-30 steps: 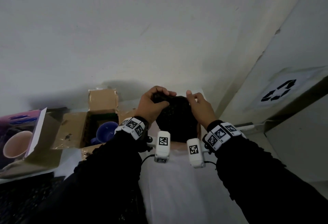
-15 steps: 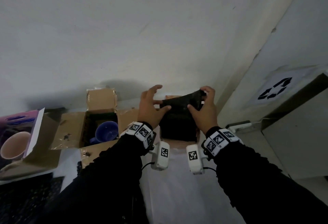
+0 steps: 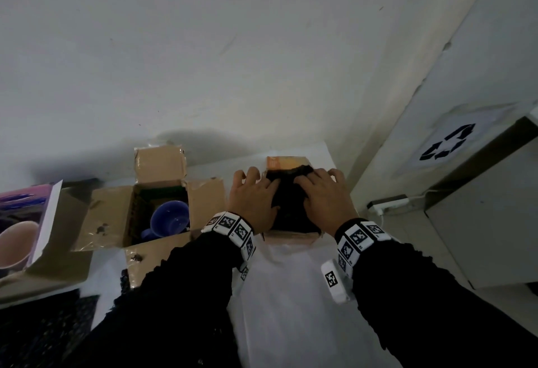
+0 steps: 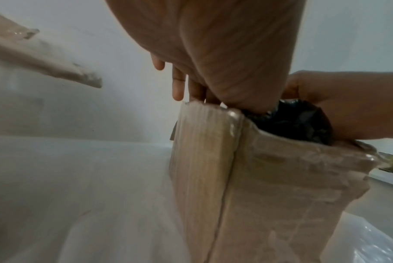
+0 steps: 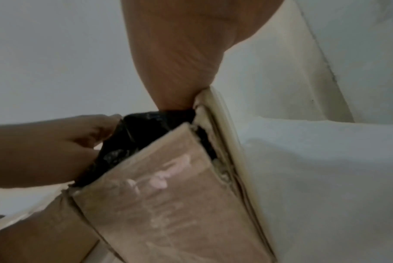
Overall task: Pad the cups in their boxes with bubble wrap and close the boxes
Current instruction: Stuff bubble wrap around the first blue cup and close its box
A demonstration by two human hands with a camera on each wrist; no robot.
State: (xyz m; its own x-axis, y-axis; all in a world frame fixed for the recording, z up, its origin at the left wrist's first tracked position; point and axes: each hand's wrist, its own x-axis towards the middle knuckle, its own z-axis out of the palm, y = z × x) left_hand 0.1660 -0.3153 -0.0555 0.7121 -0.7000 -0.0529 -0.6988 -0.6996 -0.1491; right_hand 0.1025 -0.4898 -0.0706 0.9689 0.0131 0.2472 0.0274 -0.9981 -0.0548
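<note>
A small cardboard box [image 3: 291, 239] stands on the white table at the middle right, stuffed with black bubble wrap [image 3: 289, 216]. My left hand [image 3: 253, 193] and right hand [image 3: 323, 196] lie side by side on the wrap and press it down with straight fingers. The left wrist view shows the box wall [image 4: 247, 178] with the wrap [image 4: 292, 124] bulging over its rim. In the right wrist view the wrap [image 5: 146, 128] fills the box [image 5: 157, 195]. Any cup inside is hidden. An orange flap [image 3: 286, 162] stands up behind the hands.
To the left, an open cardboard box [image 3: 107, 216] holds a blue cup [image 3: 170, 219]. A purple box [image 3: 35, 207] with a pink cup [image 3: 14, 242] is at the far left. More black wrap [image 3: 43, 324] lies lower left. A power strip [image 3: 387, 203] sits on the right.
Both hands held the black bubble wrap up over the box and folded it; they have since come down and now press it flat into the box.
</note>
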